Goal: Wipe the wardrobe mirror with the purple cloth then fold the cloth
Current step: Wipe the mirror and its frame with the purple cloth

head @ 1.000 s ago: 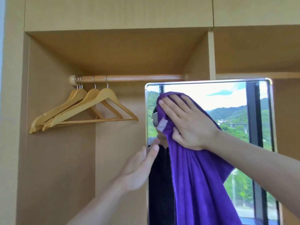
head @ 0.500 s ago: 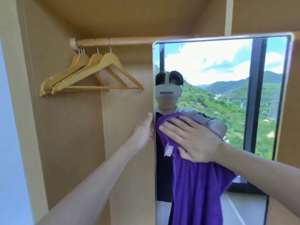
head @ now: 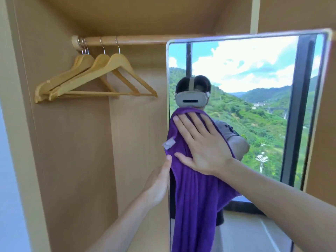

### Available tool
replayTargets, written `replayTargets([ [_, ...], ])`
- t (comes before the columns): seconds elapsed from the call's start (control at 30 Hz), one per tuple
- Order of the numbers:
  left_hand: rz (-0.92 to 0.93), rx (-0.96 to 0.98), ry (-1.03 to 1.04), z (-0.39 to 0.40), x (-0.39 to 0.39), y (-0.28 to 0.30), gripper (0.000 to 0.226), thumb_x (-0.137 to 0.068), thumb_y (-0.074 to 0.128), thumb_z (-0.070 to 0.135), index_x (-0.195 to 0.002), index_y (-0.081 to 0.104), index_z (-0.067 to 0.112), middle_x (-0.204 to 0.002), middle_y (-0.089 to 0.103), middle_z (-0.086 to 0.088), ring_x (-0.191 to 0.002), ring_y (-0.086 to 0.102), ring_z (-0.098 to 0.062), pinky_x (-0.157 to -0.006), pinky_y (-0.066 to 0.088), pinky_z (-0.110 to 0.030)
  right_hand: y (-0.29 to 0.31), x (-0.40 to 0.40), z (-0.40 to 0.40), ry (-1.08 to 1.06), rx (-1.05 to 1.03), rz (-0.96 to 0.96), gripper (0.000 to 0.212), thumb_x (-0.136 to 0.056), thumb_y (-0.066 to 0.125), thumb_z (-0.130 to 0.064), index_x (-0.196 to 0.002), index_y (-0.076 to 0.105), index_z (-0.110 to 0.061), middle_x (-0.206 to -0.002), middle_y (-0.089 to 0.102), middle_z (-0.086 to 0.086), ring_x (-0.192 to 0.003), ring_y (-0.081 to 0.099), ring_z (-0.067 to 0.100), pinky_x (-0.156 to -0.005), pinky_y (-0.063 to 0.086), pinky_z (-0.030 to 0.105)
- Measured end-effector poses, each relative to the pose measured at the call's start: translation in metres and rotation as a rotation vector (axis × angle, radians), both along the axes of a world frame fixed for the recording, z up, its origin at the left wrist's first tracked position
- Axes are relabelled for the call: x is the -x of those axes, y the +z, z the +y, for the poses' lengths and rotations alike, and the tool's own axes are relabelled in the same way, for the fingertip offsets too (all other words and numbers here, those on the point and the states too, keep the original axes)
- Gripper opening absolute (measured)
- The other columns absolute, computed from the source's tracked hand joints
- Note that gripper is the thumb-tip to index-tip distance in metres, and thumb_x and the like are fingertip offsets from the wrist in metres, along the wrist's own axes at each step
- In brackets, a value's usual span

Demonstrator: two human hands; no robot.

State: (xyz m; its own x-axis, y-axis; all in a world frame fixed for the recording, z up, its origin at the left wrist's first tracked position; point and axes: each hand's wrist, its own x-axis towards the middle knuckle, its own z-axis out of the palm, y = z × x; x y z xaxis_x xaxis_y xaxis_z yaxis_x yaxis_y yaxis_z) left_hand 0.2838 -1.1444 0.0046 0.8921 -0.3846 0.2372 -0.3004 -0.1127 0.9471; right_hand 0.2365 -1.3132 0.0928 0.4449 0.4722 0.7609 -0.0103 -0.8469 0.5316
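Observation:
The wardrobe mirror (head: 254, 106) is a tall pane with a thin metal frame, standing out from the open wooden wardrobe. The purple cloth (head: 192, 206) hangs down its left part, with a pale label at its left edge. My right hand (head: 201, 144) lies flat on the cloth's top, fingers spread, pressing it to the glass. My left hand (head: 158, 182) grips the mirror's left edge just below the label, thumb on the frame.
Several wooden hangers (head: 98, 79) hang on a wooden rail (head: 127, 40) at upper left inside the wardrobe. The mirror reflects a person with a headset, a window frame and green hills. A pale wall (head: 9, 179) borders the left.
My right hand slid the cloth down the glass from near the mirror's top, then back up a little. The view dropped and moved closer. My left hand stayed on the mirror's edge.

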Motion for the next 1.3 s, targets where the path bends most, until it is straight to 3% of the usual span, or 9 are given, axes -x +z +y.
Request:
replayTargets([
  [0.17,-0.052,-0.118,0.05,0.004,0.017,-0.004,0.056,-0.078,0.017,0.092,-0.113,0.056,0.073,-0.123,0.069,0.024,-0.12,0.06,-0.009,-0.11,0.043,-0.039,-0.041,0.016,-0.03,0.016,0.177,0.083,0.083,-0.094,0.046,-0.053,-0.161,0.019,-0.012,-0.162,0.032,0.008,-0.147,0.03,0.03,-0.124,0.009,0.043],
  [0.3,-0.104,-0.192,0.089,0.003,0.023,-0.013,0.074,-0.087,0.027,0.082,-0.122,0.07,0.032,-0.126,0.072,0.003,-0.12,0.064,-0.019,-0.109,0.045,-0.04,-0.004,0.025,-0.065,0.013,0.364,0.192,0.078,-0.096,0.044,-0.05,-0.162,0.017,-0.016,-0.16,0.036,0.006,-0.145,0.03,0.029,-0.124,0.005,0.042],
  [0.47,-0.086,-0.197,0.092,0.0,0.023,-0.026,0.068,-0.099,0.028,0.072,-0.153,0.045,0.034,-0.156,0.044,0.019,-0.147,0.039,-0.009,-0.121,0.028,-0.031,0.082,0.029,-0.076,-0.044,0.215,0.029,0.084,-0.093,0.042,-0.052,-0.161,0.015,-0.012,-0.161,0.033,0.013,-0.148,0.03,0.033,-0.125,0.013,0.047],
  [0.57,-0.083,-0.179,0.065,-0.001,0.025,-0.027,0.038,-0.099,0.029,0.068,-0.113,0.06,0.051,-0.108,0.063,0.025,-0.112,0.058,-0.01,-0.101,0.044,-0.036,0.09,0.02,-0.045,-0.027,0.031,-0.078,0.085,-0.091,0.044,-0.049,-0.161,0.015,-0.009,-0.164,0.026,0.012,-0.151,0.024,0.033,-0.125,0.012,0.048],
  [0.63,-0.096,-0.148,0.022,0.003,0.024,-0.025,0.022,-0.094,0.037,0.05,-0.103,0.052,0.037,-0.088,0.05,0.008,-0.088,0.05,-0.017,-0.086,0.044,-0.041,0.074,0.011,-0.022,-0.001,-0.124,-0.121,0.085,-0.09,0.046,-0.047,-0.16,0.017,-0.008,-0.165,0.026,0.012,-0.151,0.022,0.034,-0.125,0.011,0.049],
  [0.73,-0.126,-0.1,-0.06,0.012,0.02,-0.014,0.029,-0.078,0.043,0.024,-0.105,0.053,0.028,-0.085,0.054,-0.001,-0.079,0.051,-0.026,-0.077,0.043,-0.037,0.034,0.003,0.004,0.03,-0.233,-0.127,0.085,-0.092,0.046,-0.051,-0.16,0.018,-0.009,-0.164,0.027,0.011,-0.151,0.023,0.034,-0.125,0.009,0.048],
  [0.93,-0.11,-0.032,-0.099,0.014,0.014,-0.008,0.031,-0.069,0.046,0.004,-0.095,0.063,0.008,-0.088,0.068,-0.002,-0.08,0.062,-0.01,-0.073,0.048,-0.025,-0.058,0.002,0.005,0.021,-0.005,0.058,0.09,-0.094,0.047,-0.066,-0.161,0.018,-0.013,-0.163,0.03,0.006,-0.149,0.027,0.03,-0.124,0.006,0.044],
  [1.1,-0.139,-0.16,-0.089,0.021,0.023,-0.007,0.045,-0.073,0.048,0.012,-0.082,0.069,0.052,-0.07,0.065,0.028,-0.069,0.059,0.002,-0.062,0.043,-0.008,-0.056,0.016,-0.03,0.033,0.198,0.152,0.087,-0.095,0.046,-0.067,-0.161,0.019,-0.017,-0.163,0.032,0.001,-0.148,0.028,0.025,-0.125,0.006,0.04],
  [1.3,-0.239,-0.267,-0.042,0.013,0.029,-0.009,0.031,-0.076,0.05,0.01,-0.103,0.05,0.024,-0.094,0.062,0.006,-0.076,0.055,-0.02,-0.074,0.045,-0.036,0.029,0.006,-0.03,0.019,0.081,0.037,0.084,-0.097,0.038,-0.066,-0.162,0.013,-0.02,-0.164,0.028,0.004,-0.15,0.025,0.029,-0.125,0.011,0.044],
])
